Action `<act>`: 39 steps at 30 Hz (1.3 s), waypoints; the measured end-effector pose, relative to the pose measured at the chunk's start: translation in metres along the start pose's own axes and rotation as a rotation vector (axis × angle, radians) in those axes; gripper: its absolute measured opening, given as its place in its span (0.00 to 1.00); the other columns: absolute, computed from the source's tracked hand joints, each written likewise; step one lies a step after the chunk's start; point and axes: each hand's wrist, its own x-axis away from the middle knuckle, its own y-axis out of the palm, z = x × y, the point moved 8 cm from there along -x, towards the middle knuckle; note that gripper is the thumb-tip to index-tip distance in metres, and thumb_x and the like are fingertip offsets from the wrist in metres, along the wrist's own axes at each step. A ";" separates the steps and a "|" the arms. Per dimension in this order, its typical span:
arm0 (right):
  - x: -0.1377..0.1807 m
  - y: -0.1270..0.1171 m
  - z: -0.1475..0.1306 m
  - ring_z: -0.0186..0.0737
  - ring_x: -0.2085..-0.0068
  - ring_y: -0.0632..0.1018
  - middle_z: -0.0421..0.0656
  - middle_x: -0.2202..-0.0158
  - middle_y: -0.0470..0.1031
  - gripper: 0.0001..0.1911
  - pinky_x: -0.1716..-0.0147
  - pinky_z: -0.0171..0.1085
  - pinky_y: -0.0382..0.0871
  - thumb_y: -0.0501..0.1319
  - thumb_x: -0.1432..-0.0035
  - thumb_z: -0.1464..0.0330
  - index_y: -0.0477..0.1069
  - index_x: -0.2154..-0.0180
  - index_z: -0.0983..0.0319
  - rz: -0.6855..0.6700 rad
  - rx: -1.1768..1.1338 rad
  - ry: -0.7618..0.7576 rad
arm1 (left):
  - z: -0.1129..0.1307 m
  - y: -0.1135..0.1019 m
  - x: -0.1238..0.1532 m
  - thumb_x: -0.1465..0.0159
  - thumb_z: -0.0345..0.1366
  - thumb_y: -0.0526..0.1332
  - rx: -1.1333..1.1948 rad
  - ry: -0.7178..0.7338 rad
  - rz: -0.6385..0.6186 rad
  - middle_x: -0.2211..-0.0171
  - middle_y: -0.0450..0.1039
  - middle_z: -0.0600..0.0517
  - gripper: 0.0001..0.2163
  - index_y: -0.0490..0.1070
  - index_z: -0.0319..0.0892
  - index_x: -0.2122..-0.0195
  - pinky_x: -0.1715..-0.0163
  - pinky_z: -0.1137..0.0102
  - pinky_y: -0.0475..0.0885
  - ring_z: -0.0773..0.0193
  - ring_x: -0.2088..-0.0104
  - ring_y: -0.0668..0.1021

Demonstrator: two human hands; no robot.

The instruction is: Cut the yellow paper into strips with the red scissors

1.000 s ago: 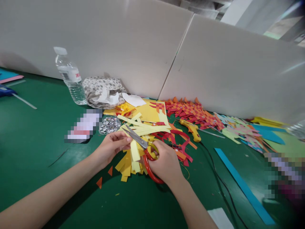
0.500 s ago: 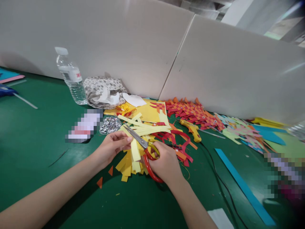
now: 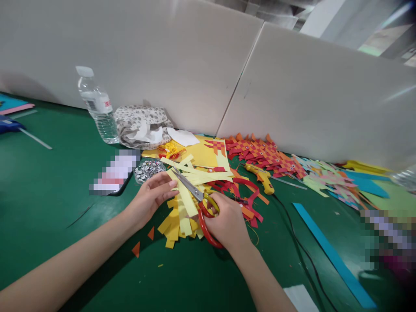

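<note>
My right hand [image 3: 227, 221] is closed around scissors [image 3: 191, 187] with red and yellow handles. Their blades point up and left, looking nearly closed, and lie over the pale yellow strips. With fingers curled, my left hand [image 3: 154, 197] pinches a pale yellow paper strip [image 3: 186, 197] beside the blades; part of its grip is hidden. Below both hands is a heap of deeper yellow strips [image 3: 172, 225]. More pale strips [image 3: 208, 175] lie crossed just beyond the scissors. Red paper strips [image 3: 251, 190] are right of the scissors.
Left are a phone [image 3: 113, 173], a pile of small googly eyes [image 3: 149, 170], a water bottle [image 3: 97, 106] and a patterned pouch [image 3: 143, 119]. Right are a yellow glue gun [image 3: 261, 175] with a black cord, woven paper fish [image 3: 260, 149] and a blue strip [image 3: 334, 255]. A pale partition [image 3: 146, 52] rises behind.
My left hand has shifted slightly up and left, its fingers less tightly curled. The pale strip's lower end has swung right, toward the scissors' handles. My right hand still holds the scissors in nearly the same place.
</note>
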 end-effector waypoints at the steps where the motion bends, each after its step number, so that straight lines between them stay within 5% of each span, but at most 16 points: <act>1: 0.000 0.000 0.000 0.37 0.76 0.68 0.40 0.78 0.67 0.13 0.75 0.34 0.58 0.61 0.55 0.59 0.61 0.77 0.59 -0.003 0.004 0.002 | 0.003 -0.001 0.000 0.50 0.31 0.68 0.008 0.023 0.014 0.67 0.74 0.56 0.07 0.74 0.42 0.69 0.64 0.75 0.74 0.70 0.68 0.76; 17: 0.000 0.007 0.001 0.37 0.74 0.70 0.40 0.77 0.67 0.07 0.74 0.33 0.59 0.56 0.53 0.65 0.60 0.77 0.60 -0.047 -0.003 0.024 | 0.006 -0.001 0.002 0.49 0.33 0.68 -0.102 0.096 0.003 0.74 0.74 0.55 0.05 0.74 0.41 0.74 0.69 0.76 0.72 0.72 0.74 0.74; 24: 0.000 0.004 0.003 0.34 0.77 0.65 0.37 0.80 0.62 0.12 0.76 0.32 0.58 0.59 0.54 0.63 0.58 0.80 0.59 -0.021 -0.078 0.067 | 0.000 -0.001 0.002 0.50 0.33 0.69 -0.084 0.041 0.008 0.76 0.74 0.56 0.05 0.73 0.41 0.74 0.70 0.77 0.71 0.73 0.74 0.75; 30: 0.001 0.010 0.021 0.29 0.80 0.58 0.32 0.83 0.54 0.19 0.81 0.30 0.53 0.64 0.57 0.60 0.54 0.80 0.59 -0.107 -0.411 0.318 | -0.002 -0.004 0.002 0.52 0.34 0.70 -0.095 0.008 0.056 0.75 0.74 0.56 0.07 0.74 0.40 0.74 0.69 0.77 0.72 0.72 0.74 0.75; 35: 0.008 0.032 0.017 0.32 0.77 0.66 0.36 0.77 0.67 0.18 0.77 0.32 0.63 0.67 0.62 0.61 0.60 0.76 0.60 -0.282 -0.829 0.480 | -0.004 -0.004 0.002 0.52 0.35 0.70 -0.164 -0.002 0.065 0.75 0.74 0.55 0.07 0.74 0.40 0.74 0.72 0.77 0.71 0.71 0.75 0.75; 39: 0.010 0.039 0.014 0.31 0.77 0.68 0.35 0.76 0.68 0.18 0.75 0.34 0.65 0.69 0.65 0.65 0.61 0.75 0.61 -0.330 -0.877 0.495 | -0.007 -0.004 0.002 0.52 0.35 0.70 -0.195 -0.008 0.050 0.75 0.73 0.54 0.07 0.75 0.40 0.74 0.73 0.77 0.71 0.71 0.75 0.75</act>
